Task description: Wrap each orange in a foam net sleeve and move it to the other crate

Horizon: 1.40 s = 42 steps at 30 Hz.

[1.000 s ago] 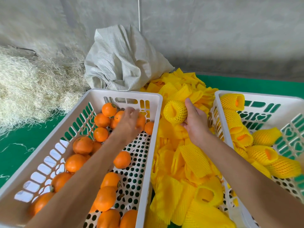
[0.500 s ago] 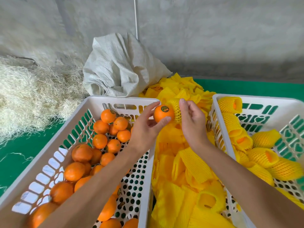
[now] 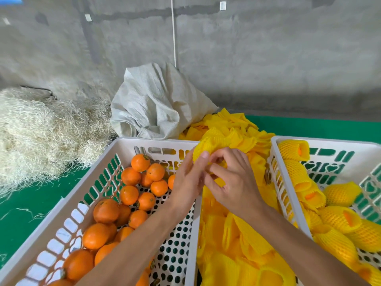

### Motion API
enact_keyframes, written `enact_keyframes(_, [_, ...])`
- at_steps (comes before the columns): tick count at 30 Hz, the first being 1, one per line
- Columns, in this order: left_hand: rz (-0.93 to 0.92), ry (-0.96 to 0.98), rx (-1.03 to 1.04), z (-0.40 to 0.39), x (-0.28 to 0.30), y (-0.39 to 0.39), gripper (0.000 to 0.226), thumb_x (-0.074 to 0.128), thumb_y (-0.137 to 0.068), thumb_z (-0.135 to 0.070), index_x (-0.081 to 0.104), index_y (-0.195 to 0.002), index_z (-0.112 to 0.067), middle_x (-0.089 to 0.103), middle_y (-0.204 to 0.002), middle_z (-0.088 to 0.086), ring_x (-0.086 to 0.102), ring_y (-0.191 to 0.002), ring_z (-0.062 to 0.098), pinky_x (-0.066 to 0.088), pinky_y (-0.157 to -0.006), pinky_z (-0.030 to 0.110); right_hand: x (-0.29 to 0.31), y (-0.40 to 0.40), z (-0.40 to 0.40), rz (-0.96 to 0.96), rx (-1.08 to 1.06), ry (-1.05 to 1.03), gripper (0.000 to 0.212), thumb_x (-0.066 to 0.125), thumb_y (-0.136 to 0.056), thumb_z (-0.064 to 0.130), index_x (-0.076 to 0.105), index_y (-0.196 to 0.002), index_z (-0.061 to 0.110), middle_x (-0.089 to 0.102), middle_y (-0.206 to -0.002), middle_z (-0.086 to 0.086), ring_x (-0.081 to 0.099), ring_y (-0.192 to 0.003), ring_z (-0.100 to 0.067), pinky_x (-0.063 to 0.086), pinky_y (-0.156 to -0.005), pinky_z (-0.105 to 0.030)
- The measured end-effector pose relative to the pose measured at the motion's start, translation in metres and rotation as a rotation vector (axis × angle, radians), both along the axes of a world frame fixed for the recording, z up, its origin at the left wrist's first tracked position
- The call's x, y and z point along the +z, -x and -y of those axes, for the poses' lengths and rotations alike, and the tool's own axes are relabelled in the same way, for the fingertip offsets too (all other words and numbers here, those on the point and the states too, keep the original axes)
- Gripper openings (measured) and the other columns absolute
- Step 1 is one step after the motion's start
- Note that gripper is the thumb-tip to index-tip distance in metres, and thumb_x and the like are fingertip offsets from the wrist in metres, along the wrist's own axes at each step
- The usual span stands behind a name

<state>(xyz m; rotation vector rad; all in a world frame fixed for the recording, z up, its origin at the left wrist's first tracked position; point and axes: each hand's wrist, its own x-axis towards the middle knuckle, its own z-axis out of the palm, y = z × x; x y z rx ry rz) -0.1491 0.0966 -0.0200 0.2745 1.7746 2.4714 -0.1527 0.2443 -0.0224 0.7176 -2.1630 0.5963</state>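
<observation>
My left hand [image 3: 188, 178] and my right hand [image 3: 231, 182] meet above the near rim of the left crate [image 3: 115, 153], both gripping a yellow foam net sleeve [image 3: 208, 145]. The orange is hidden inside the sleeve and behind my fingers. The left crate holds several bare oranges [image 3: 127, 195]. On the right, the second crate [image 3: 276, 182] holds several sleeved oranges [image 3: 338, 217]. Between the crates lies a heap of loose yellow sleeves [image 3: 237, 244].
A crumpled white woven sack [image 3: 158, 104] lies behind the crates against the grey wall. A mound of pale straw [image 3: 41, 133] covers the left of the green table [image 3: 28, 205]. Stray straw strands lie beside the left crate.
My left hand lifted an orange out of the left crate and brought it to the sleeve in my right hand. The orange has gone into the sleeve, and both hands now close round it.
</observation>
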Motion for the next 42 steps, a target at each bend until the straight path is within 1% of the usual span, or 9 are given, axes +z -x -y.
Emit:
enact_keyframes(3, [0.019, -0.035, 0.035, -0.002, -0.004, 0.000, 0.014, 0.070, -0.097, -0.043, 0.076, -0.107, -0.037, 0.069, -0.108, 0.021, 0.066, -0.103, 0.036, 0.053, -0.091, 0.046, 0.000, 0.000, -0.002, -0.010, 0.061, 0.000, 0.018, 0.063, -0.098, 0.026, 0.072, -0.087, 0.016, 0.058, -0.106, 0.000, 0.055, -0.100, -0.022, 0.043, -0.091, -0.036])
enact_keyframes(5, [0.102, -0.110, 0.055, 0.001, -0.005, 0.001, 0.017, 0.069, -0.099, -0.042, 0.074, -0.108, -0.030, 0.054, -0.099, 0.018, 0.046, -0.091, 0.037, 0.042, -0.085, 0.047, -0.001, -0.001, -0.002, 0.050, 0.090, 0.095, 0.017, 0.062, -0.099, 0.024, 0.072, -0.090, 0.014, 0.057, -0.106, 0.001, 0.056, -0.098, -0.021, 0.046, -0.085, -0.034])
enact_keyframes(8, [0.138, -0.222, 0.039, 0.000, -0.003, 0.004, 0.040, 0.048, -0.108, -0.035, 0.062, -0.135, -0.008, 0.065, -0.123, 0.024, 0.059, -0.107, 0.038, 0.054, -0.095, 0.043, -0.004, -0.001, -0.001, 0.175, 0.088, 0.310, 0.013, 0.060, -0.101, 0.022, 0.066, -0.097, 0.012, 0.057, -0.102, 0.003, 0.058, -0.097, -0.011, 0.049, -0.080, -0.024])
enact_keyframes(13, [0.184, -0.201, 0.062, 0.000, -0.001, 0.006, 0.045, 0.035, -0.113, -0.029, 0.049, -0.150, -0.007, 0.060, -0.146, 0.019, 0.057, -0.137, 0.034, 0.040, -0.119, 0.056, -0.005, 0.003, -0.005, 0.408, 0.018, 0.567, 0.026, 0.064, -0.100, 0.025, 0.046, -0.118, 0.028, 0.060, -0.105, 0.017, 0.063, -0.093, -0.003, 0.052, -0.073, -0.017])
enact_keyframes(19, [0.186, -0.100, 0.069, 0.003, -0.001, 0.006, 0.045, 0.038, -0.112, -0.032, 0.054, -0.144, -0.005, 0.064, -0.140, 0.022, 0.061, -0.130, 0.040, 0.044, -0.115, 0.057, -0.006, 0.010, -0.008, 0.662, 0.143, 0.762, 0.025, 0.043, -0.110, 0.027, 0.066, -0.098, 0.026, 0.069, -0.087, 0.004, 0.067, -0.084, -0.011, 0.052, -0.074, -0.025])
enact_keyframes(26, [0.178, -0.162, -0.059, 0.009, 0.006, 0.003, 0.047, 0.038, -0.113, -0.032, 0.051, -0.147, -0.003, 0.064, -0.142, 0.017, 0.063, -0.129, 0.038, 0.054, -0.100, 0.063, -0.004, 0.017, -0.018, 0.757, 0.208, 0.816, 0.038, 0.054, -0.101, -0.003, 0.071, -0.113, 0.029, 0.076, -0.097, 0.005, 0.071, -0.089, -0.010, 0.056, -0.075, -0.023])
enact_keyframes(30, [0.203, -0.207, -0.063, 0.007, 0.005, 0.002, 0.046, 0.038, -0.113, -0.026, 0.048, -0.149, 0.001, 0.059, -0.146, 0.022, 0.059, -0.133, 0.041, 0.053, -0.103, 0.057, -0.002, 0.018, -0.018, 0.652, 0.127, 0.767, 0.017, 0.059, -0.104, 0.018, 0.070, -0.093, 0.024, 0.064, -0.100, -0.001, 0.063, -0.093, -0.005, 0.050, -0.084, -0.026])
enact_keyframes(36, [0.225, -0.204, -0.112, 0.003, 0.011, -0.001, 0.046, 0.043, -0.111, -0.028, 0.049, -0.148, 0.000, 0.059, -0.145, 0.024, 0.055, -0.135, 0.045, 0.056, -0.098, 0.060, -0.006, 0.020, -0.018, 0.794, 0.239, 1.009, 0.051, 0.043, -0.110, 0.033, 0.059, -0.100, -0.014, 0.063, -0.099, -0.034, 0.061, -0.088, -0.022, 0.050, -0.079, -0.038])
enact_keyframes(42, [0.180, -0.197, -0.204, -0.002, -0.001, 0.001, 0.047, 0.045, -0.111, -0.031, 0.054, -0.145, 0.000, 0.061, -0.145, 0.021, 0.058, -0.134, 0.042, 0.054, -0.098, 0.065, -0.024, 0.024, -0.015, 0.738, 0.145, 1.340, 0.051, 0.052, -0.096, 0.055, 0.061, -0.081, 0.007, 0.048, -0.067, -0.008, 0.049, -0.064, -0.018, 0.040, -0.058, -0.030])
